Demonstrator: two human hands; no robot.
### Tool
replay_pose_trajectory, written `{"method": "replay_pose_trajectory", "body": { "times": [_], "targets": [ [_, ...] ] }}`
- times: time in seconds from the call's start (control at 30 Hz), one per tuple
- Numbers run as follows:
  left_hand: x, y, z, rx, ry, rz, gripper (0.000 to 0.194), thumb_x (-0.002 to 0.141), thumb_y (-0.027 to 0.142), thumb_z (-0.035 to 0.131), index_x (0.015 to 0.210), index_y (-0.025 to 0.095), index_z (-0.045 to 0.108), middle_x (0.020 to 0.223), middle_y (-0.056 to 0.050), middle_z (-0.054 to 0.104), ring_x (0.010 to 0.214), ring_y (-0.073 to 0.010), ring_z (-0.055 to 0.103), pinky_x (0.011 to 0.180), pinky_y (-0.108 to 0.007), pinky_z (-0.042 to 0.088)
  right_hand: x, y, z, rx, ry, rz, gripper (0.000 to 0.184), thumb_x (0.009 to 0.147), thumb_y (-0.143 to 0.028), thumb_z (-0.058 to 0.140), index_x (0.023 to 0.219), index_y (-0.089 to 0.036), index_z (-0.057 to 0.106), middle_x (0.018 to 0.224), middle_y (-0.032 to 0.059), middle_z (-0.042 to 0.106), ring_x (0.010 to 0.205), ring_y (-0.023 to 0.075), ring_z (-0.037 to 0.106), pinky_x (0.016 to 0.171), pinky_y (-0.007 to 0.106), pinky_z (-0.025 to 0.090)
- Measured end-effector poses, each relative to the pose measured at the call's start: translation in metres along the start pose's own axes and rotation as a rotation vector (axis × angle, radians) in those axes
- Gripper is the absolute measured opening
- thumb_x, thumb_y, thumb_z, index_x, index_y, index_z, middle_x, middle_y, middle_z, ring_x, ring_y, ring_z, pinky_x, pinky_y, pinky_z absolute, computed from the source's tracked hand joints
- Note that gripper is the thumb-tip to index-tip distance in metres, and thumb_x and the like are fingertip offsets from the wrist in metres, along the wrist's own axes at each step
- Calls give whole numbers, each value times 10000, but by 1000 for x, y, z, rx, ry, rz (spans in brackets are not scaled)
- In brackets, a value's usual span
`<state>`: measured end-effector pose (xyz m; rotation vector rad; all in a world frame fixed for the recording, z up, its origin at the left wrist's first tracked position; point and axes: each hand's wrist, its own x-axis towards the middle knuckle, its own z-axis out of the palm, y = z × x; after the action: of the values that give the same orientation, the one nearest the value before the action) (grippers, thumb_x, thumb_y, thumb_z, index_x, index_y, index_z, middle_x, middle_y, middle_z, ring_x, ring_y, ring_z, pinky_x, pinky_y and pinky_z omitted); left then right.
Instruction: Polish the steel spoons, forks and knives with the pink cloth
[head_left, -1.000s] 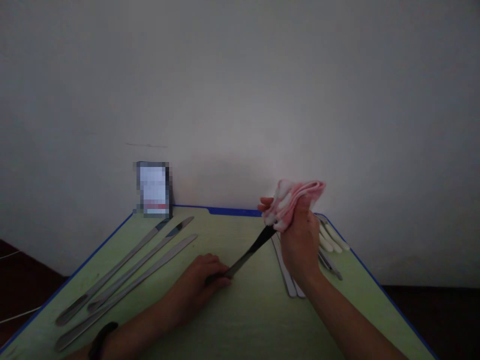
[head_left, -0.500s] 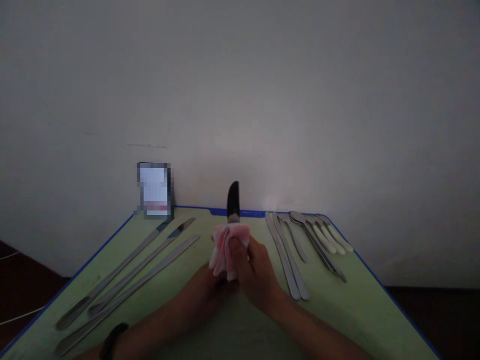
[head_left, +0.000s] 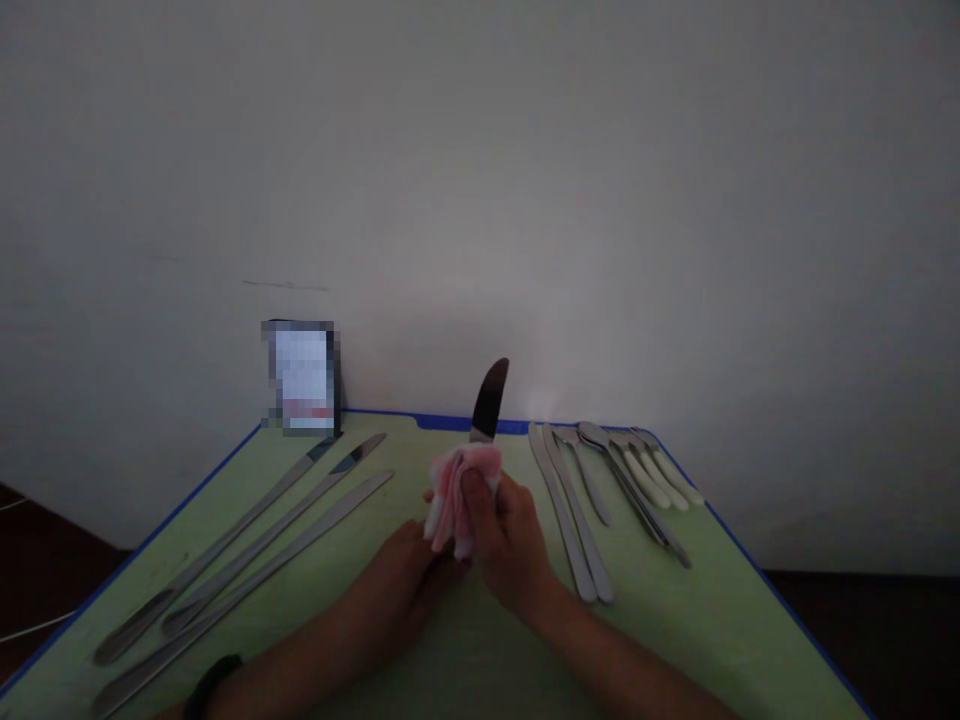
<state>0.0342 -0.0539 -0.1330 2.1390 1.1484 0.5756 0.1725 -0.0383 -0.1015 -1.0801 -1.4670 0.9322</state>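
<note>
A table knife (head_left: 491, 397) points up and slightly right over the middle of the table, its blade dark in the dim light. Around its lower part is a folded pink and white cloth (head_left: 459, 490). My right hand (head_left: 512, 535) is closed on the cloth, thumb on top, with the knife inside. Just below and to the left, my left hand (head_left: 420, 570) is closed at the handle end of the knife; the cloth and my right hand hide most of the handle and some of the left fingers.
Three table knives (head_left: 255, 540) lie slanted on the left of the green table (head_left: 345, 690). On the right lie two knives (head_left: 570, 520), a fork (head_left: 592, 485), spoons (head_left: 637, 490) and white-handled cutlery (head_left: 660, 475). A phone (head_left: 304, 375) leans against the wall (head_left: 480, 200).
My right hand brought the cloth from beyond the blade tip down onto the knife's lower part. The knife swung from slanting low to pointing up, and most recently tipped slightly right.
</note>
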Motion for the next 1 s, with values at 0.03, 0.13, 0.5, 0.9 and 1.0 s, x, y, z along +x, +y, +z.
{"method": "replay_pose_trajectory", "body": {
  "times": [0.03,0.13,0.5,0.9,1.0],
  "targets": [
    [0,0,0,-7,2,-10,226,905,259,388,924,181,599,915,-62,632,829,-199,550,817,-311,437,0,3,0,-28,-24,-8,426,852,-513,449,709,-156,634,545,10,584,484,121,497,462,233,383],
    [2,1,-1,32,-20,-24,219,901,240,399,908,159,603,914,-75,626,841,-204,554,799,-314,431,7,-3,-9,4,8,-29,318,847,-454,492,786,-171,623,650,19,618,567,135,547,538,243,431],
    [1,1,0,143,-63,17,234,927,214,384,857,168,603,891,-49,584,821,-182,515,763,-306,392,19,-52,-30,168,224,-128,430,857,-545,422,856,-185,657,762,56,693,662,182,639,589,287,503],
    [2,-2,1,30,-14,-1,202,904,208,402,935,172,598,972,-68,625,907,-207,550,837,-323,409,5,-6,-7,-69,47,-47,433,876,-500,407,747,-167,652,609,39,635,540,151,571,518,260,427],
    [1,-3,1,4,-1,-12,202,904,212,400,947,172,594,953,-67,628,896,-204,559,819,-305,420,5,2,-4,-73,-15,-46,370,876,-464,431,795,-172,645,674,45,654,620,164,597,591,274,451]
  ]
}}
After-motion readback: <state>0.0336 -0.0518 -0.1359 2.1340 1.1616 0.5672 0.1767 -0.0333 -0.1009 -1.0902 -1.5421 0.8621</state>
